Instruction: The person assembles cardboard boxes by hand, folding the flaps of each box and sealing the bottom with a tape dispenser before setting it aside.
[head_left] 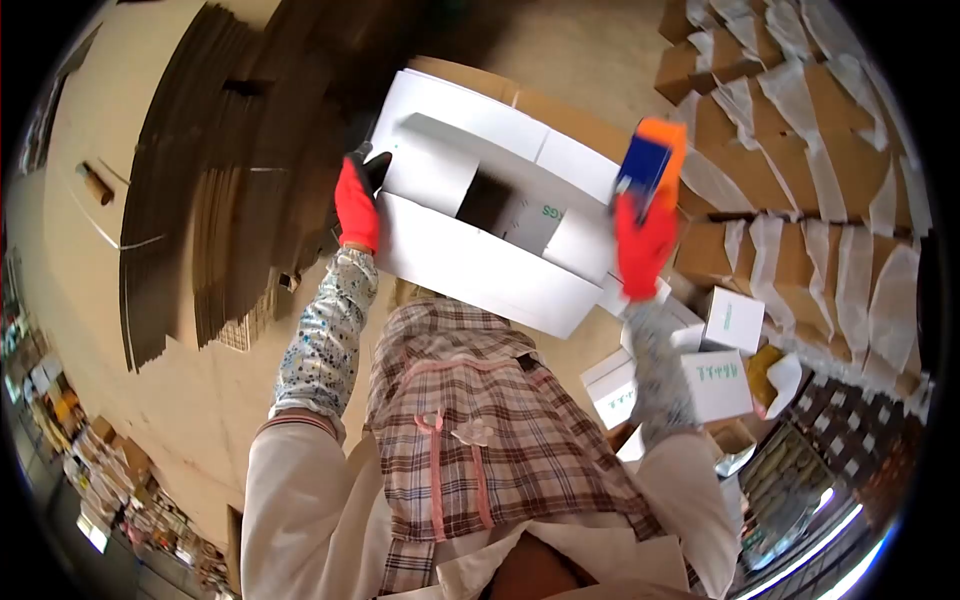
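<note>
A white cardboard box [480, 262] is held up in front of me, its flaps standing outward and its brown inner side showing along the far edge. My left hand [357, 205], in a red glove with dark fingertips, grips the box's left end. At the right end, my right hand [643, 248] in a red glove is closed around an orange and blue tape dispenser [646, 165], slightly blurred. That hand overlaps the box's right edge in this view. Through the opening, inner flaps and green print show.
Tall stacks of flat cardboard [165, 200] stand at the left. Brown cartons with whitish sheets [790, 150] fill the right side. Several small white boxes [735, 320] lie below my right hand. A small brown-handled tool [96, 184] lies at far left.
</note>
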